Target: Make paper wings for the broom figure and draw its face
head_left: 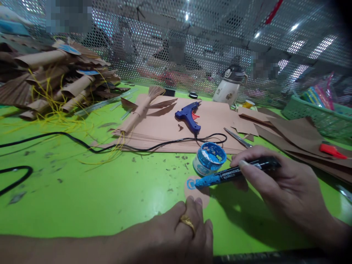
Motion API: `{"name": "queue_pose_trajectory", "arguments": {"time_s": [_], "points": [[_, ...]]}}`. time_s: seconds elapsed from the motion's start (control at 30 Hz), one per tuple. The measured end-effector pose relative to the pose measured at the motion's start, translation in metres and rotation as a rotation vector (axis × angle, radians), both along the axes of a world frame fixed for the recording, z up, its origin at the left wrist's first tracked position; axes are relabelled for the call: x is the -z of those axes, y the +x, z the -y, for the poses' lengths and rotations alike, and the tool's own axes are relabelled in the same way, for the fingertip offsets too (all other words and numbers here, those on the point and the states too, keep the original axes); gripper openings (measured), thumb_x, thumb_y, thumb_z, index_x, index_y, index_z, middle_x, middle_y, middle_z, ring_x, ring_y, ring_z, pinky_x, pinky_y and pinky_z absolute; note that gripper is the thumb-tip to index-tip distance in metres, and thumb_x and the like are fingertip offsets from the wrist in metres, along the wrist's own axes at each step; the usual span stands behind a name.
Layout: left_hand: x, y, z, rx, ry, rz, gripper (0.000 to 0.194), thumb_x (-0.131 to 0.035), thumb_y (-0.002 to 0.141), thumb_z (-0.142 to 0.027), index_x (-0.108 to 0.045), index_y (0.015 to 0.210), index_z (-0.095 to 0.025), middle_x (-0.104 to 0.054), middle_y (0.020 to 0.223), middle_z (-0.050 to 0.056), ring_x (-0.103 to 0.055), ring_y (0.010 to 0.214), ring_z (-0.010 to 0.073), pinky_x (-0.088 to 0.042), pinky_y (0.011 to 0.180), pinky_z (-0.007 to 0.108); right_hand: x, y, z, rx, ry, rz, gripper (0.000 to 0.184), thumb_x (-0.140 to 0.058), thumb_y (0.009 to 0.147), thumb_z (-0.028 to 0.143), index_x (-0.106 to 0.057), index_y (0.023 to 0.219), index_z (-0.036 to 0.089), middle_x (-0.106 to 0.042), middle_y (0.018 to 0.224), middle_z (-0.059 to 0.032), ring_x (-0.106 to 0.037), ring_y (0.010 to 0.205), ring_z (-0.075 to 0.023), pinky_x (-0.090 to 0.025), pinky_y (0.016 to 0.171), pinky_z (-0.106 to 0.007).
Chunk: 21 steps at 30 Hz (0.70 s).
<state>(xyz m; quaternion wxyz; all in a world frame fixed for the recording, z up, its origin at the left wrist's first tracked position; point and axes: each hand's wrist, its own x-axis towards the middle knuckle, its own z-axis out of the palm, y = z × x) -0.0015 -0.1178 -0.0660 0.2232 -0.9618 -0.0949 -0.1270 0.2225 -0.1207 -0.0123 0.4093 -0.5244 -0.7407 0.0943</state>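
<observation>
My right hand (286, 187) grips a black permanent marker (236, 171) whose blue tip touches a small round tan paper disc (195, 190) on the green table, where a blue ring is drawn. My left hand (187, 229), with a gold ring on one finger, lies at the near edge with its fingertips pressed flat on the disc's lower edge. Just behind the marker stands a small round tub with a blue-smeared lid (209, 158).
A blue glue gun (189, 116) lies on a stack of brown paper sheets (165, 128), its black cord (68, 139) running left. A brown paper bird (143, 106), scissors (237, 137), a pile of paper rolls (52, 80), a white bottle (229, 88) and a green basket (316, 113) stand around.
</observation>
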Motion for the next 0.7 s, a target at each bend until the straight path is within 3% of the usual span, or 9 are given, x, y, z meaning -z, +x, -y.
{"name": "queue_pose_trajectory", "arguments": {"time_s": [0.27,0.47,0.7], "points": [[-0.0048,0.0001,0.0010,-0.004,-0.020,-0.021,0.025,-0.049,0.086,-0.018,-0.061,0.107,-0.015,-0.064,0.113,0.012,-0.056,0.107,0.0225,-0.046,0.086,0.037,-0.0024,-0.0034,-0.0019,-0.016,0.023,0.054,0.006,-0.055,0.084,0.020,-0.057,0.081,0.024,-0.064,0.072,0.0052,-0.059,0.063,-0.0079,-0.047,0.058,-0.016],[-0.0029,0.0005,0.0028,-0.023,-0.028,0.021,0.024,-0.049,0.086,-0.017,-0.061,0.107,-0.015,-0.066,0.108,0.011,-0.058,0.103,0.0223,-0.045,0.086,0.038,0.0005,-0.0009,-0.0020,0.022,0.005,0.006,0.005,-0.056,0.085,0.019,-0.059,0.084,0.023,-0.059,0.064,0.0069,-0.053,0.051,-0.0059,-0.044,0.052,-0.017],[-0.0086,0.0001,-0.0002,-0.003,-0.050,-0.035,0.023,-0.049,0.086,-0.021,-0.061,0.105,-0.016,-0.065,0.110,0.012,-0.057,0.104,0.0233,-0.046,0.083,0.037,-0.0005,-0.0017,0.0008,0.031,0.014,-0.002,0.007,-0.055,0.086,0.019,-0.060,0.084,0.024,-0.059,0.065,0.0067,-0.051,0.051,-0.0064,-0.041,0.048,-0.018]]}}
